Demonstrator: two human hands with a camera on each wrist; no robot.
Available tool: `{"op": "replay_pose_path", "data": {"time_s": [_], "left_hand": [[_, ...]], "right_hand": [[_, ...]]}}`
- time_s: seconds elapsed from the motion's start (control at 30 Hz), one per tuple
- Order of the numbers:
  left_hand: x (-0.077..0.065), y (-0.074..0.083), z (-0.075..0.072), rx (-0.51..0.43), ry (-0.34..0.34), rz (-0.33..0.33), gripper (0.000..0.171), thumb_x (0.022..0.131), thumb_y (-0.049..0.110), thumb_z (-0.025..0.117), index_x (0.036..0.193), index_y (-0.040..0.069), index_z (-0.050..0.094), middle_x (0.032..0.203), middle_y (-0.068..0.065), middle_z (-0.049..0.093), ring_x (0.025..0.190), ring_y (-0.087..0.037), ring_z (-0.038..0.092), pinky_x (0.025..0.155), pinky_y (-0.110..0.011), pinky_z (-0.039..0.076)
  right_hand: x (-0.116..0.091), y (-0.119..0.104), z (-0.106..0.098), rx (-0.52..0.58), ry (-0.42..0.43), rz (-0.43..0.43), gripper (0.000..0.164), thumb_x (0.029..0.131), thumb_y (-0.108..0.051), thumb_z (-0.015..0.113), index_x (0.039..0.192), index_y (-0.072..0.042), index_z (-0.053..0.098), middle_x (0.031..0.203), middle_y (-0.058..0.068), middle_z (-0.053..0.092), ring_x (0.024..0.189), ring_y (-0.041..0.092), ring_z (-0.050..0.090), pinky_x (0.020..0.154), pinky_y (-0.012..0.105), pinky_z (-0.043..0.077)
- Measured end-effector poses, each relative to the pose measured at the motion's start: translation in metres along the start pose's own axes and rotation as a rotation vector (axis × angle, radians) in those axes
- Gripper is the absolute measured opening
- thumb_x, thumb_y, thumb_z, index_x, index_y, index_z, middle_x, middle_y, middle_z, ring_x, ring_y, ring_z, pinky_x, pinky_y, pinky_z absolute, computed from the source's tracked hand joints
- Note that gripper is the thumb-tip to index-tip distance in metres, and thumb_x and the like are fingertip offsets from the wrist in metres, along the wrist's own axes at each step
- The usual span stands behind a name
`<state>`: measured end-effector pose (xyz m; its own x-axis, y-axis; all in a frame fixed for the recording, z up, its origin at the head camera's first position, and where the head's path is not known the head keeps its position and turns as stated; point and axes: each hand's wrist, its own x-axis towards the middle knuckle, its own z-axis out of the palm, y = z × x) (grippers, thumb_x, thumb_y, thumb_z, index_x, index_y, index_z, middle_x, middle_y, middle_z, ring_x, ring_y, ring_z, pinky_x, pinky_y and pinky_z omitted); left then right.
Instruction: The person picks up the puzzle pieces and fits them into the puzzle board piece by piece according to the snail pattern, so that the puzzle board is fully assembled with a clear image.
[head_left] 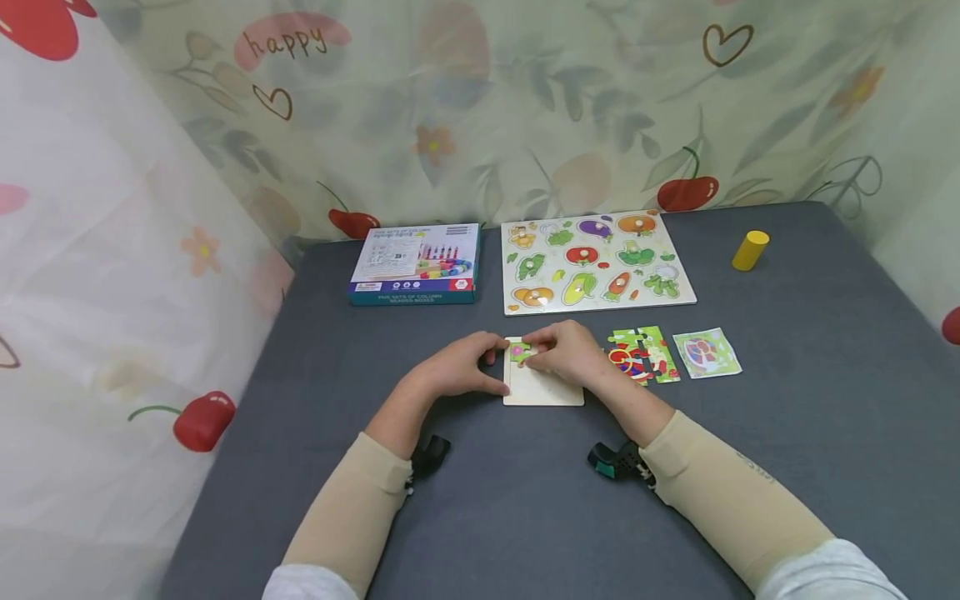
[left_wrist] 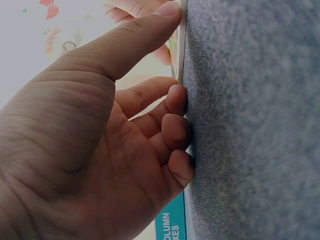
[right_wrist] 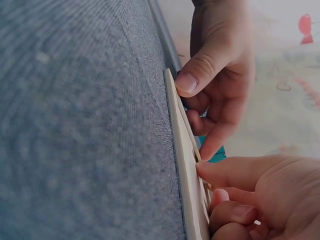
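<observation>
wooden board (head_left: pixel 551 390) sits mid-table, grey cloth (head_left: pixel 517 500) running wide from its near edge down between the forearms; tight beyond its far edge, the vegetable board (head_left: pixel 555 258); just off its right edge, joined puzzle pieces (head_left: pixel 662 357), with the picture card (head_left: pixel 707 353) next along. yellow cylinder (head_left: pixel 751 250) over by the table's far right corner, teal-sided box (head_left: pixel 414 262) up at the far edge, left of centre. and to the hands! left hand (head_left: pixel 459 364) bowed half open, thumb and forefinger gripping the board's left edge near its two corners. right hand (head_left: pixel 566 354) nearly closed, thumb and forefinger pinching at a green-and-pink puzzle piece (head_left: pixel 517 352) by the board's far left corner. left wrist view: the other left fingers curl loosely, tips at the cloth, lost from the head view. right wrist view: the board's pale side shows, flat on the cloth, right thumb tip against its upper layer.
</observation>
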<state>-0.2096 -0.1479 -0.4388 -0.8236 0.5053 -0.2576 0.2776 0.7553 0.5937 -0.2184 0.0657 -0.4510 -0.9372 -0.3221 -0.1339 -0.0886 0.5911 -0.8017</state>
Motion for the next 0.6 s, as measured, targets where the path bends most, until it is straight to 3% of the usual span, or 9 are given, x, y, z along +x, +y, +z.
{"op": "replay_pose_path", "data": {"time_s": [0.23,0.6], "left_hand": [[0.0007,-0.0005,-0.0008,0.001,0.0,0.005,0.067,0.075,0.039,0.079,0.13,0.013,0.051,0.097,-0.004,0.049,0.089,-0.017,0.047,0.074,-0.033,0.036],[0.0006,-0.0003,-0.0004,0.003,0.005,0.009,0.066,0.075,0.039,0.079,0.129,0.013,0.052,0.097,-0.004,0.048,0.089,-0.017,0.047,0.074,-0.033,0.037]], "right_hand": [[-0.0009,-0.0015,-0.0008,0.009,-0.004,-0.037,0.037,0.078,-0.018,0.077,0.112,-0.009,0.067,0.077,0.005,0.055,0.065,0.02,0.049,0.059,0.031,0.038],[0.0004,0.0024,0.0001,-0.015,0.002,-0.027,0.036,0.078,-0.022,0.078,0.11,-0.012,0.069,0.078,0.004,0.056,0.068,0.019,0.05,0.059,0.03,0.038]]}}
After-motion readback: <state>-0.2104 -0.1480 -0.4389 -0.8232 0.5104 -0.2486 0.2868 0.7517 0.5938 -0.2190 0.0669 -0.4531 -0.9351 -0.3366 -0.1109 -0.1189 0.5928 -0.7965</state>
